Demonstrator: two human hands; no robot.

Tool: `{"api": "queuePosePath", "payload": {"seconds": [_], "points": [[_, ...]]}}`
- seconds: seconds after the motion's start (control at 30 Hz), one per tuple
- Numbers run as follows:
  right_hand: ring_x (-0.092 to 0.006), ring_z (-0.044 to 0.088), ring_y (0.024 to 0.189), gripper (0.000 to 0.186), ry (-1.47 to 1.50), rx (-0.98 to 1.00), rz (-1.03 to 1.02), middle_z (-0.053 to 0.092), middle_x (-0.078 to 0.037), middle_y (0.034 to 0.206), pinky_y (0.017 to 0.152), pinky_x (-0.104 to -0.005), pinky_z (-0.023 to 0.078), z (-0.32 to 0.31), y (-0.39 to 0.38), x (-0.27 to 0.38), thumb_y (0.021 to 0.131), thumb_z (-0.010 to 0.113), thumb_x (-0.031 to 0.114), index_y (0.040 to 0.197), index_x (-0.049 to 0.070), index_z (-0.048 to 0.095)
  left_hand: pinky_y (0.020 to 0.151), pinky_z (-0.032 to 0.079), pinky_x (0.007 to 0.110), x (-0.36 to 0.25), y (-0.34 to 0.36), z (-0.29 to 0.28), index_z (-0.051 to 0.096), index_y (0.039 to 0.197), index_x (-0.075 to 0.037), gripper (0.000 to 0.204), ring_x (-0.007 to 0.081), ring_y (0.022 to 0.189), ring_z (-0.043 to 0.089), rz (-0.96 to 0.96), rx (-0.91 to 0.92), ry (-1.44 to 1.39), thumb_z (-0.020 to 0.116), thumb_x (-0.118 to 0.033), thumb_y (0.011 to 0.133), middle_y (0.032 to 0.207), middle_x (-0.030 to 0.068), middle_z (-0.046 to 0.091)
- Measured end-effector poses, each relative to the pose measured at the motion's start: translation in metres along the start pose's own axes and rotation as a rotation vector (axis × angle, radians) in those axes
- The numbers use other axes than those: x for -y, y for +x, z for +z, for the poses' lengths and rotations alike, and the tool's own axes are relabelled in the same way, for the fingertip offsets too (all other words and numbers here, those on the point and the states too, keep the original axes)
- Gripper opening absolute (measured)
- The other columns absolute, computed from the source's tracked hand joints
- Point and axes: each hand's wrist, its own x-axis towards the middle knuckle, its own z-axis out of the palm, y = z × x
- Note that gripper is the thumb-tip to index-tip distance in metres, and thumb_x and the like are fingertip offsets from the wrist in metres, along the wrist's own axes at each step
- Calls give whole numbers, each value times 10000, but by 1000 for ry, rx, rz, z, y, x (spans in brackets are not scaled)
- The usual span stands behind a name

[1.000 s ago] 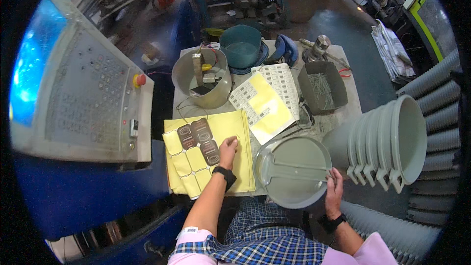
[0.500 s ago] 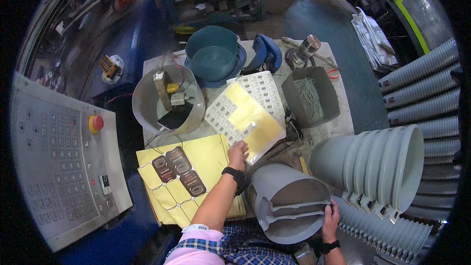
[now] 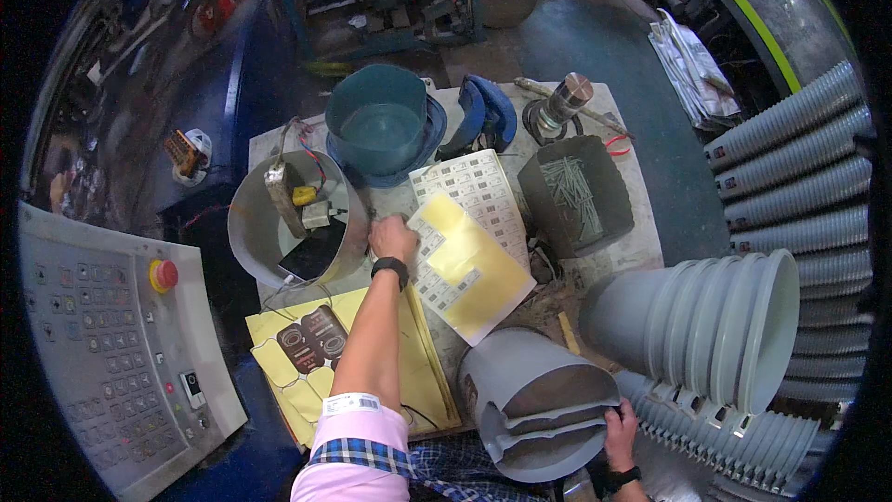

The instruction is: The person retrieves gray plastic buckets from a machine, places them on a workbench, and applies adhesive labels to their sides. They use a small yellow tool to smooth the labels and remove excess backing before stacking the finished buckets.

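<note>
My right hand point(image 3: 620, 434) grips the rim of a grey plastic bucket point(image 3: 530, 353), which lies tilted with its mouth toward me and shows a ridge inside. My left hand point(image 3: 393, 238) reaches across the table with its fingers curled, at the left corner of a sheet of labels point(image 3: 432, 265) with a bare yellow backing point(image 3: 483, 284). What its fingertips hold, if anything, is hidden. Under that sheet lies a second white label sheet point(image 3: 483, 177). Below my left forearm is a stack of yellow sheets with dark brown stickers point(image 3: 311, 339).
Beside my left hand stands a translucent tub point(image 3: 251, 251) holding a phone and a charger. Behind are a teal tub point(image 3: 381, 130) and a grey bin of screws or nails point(image 3: 581, 195). Nested grey buckets point(image 3: 669, 316) lie at right. A control panel point(image 3: 102, 344) stands at left.
My left hand has moved from the near edge of the label sheet up to its left corner, beside the translucent tub. The right hand keeps its grip on the bucket. The view has shifted slightly.
</note>
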Motion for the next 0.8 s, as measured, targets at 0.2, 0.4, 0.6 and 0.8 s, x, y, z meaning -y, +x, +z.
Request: {"api": "queuePosePath", "payload": {"seconds": [0.2, 0.4, 0.6, 0.8], "points": [[-184, 572, 997, 332, 174, -168, -234, 601, -116, 1126, 873, -303, 448, -11, 8, 96, 860, 536, 66, 1187, 12, 526, 778, 457, 431, -26, -62, -76, 675, 947, -54, 234, 379, 902, 586, 436, -38, -77, 655, -205, 769, 889, 195, 658], [-286, 588, 951, 327, -32, 41, -918, 638, -112, 1054, 840, -363, 468, 26, 16, 230, 723, 670, -15, 1038, 43, 608, 625, 467, 371, -77, -177, -161, 646, 967, -47, 210, 348, 720, 621, 568, 139, -354, 665, -171, 799, 786, 198, 626], [-283, 555, 919, 275, 104, -89, -1031, 605, -85, 979, 818, -385, 435, 64, 18, 271, 734, 696, 78, 998, 62, 623, 636, 421, 240, -94, -243, -193, 612, 1017, 4, 215, 79, 737, 513, 602, 378, -554, 668, -87, 831, 818, 30, 621], [-290, 576, 846, 155, 215, 34, -1031, 597, -101, 858, 753, -382, 446, 65, -2, 263, 733, 697, 82, 866, 46, 626, 661, 456, 290, -83, -278, -203, 610, 969, 5, 184, 204, 726, 582, 700, 262, -476, 666, -78, 815, 807, 120, 618]]}}
